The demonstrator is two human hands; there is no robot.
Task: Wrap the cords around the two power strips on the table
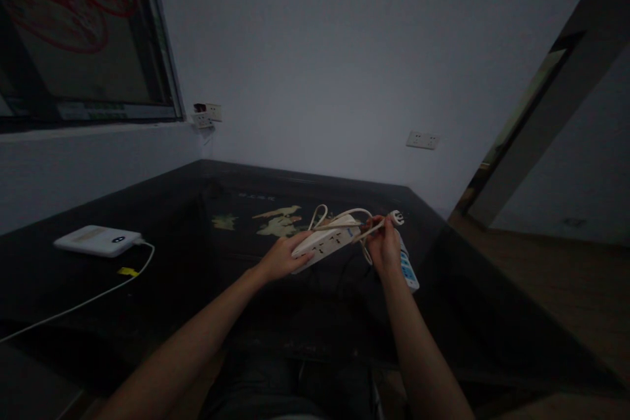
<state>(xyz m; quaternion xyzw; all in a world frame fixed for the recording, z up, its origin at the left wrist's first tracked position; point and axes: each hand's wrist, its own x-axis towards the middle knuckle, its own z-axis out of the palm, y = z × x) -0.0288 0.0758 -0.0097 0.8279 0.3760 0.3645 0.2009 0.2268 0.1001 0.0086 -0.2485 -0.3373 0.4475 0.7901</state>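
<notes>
My left hand grips the near left end of a white power strip, with the thumb over its socket face. The strip is held tilted above the dark table, its far end pointing up to the right. Closed around the strip's pale cord near the plug is my right hand. The plug pokes out above those fingers, prongs to the right. Loops of the cord lie over the strip's far end and hang between both hands. Partly hidden behind my right hand, a second strip, white and blue, rests on the table.
A white power bank with a white cable lies on the left of the black table, near a yellow scrap. Wall sockets sit behind, and others in the left corner. The table's right edge borders open floor.
</notes>
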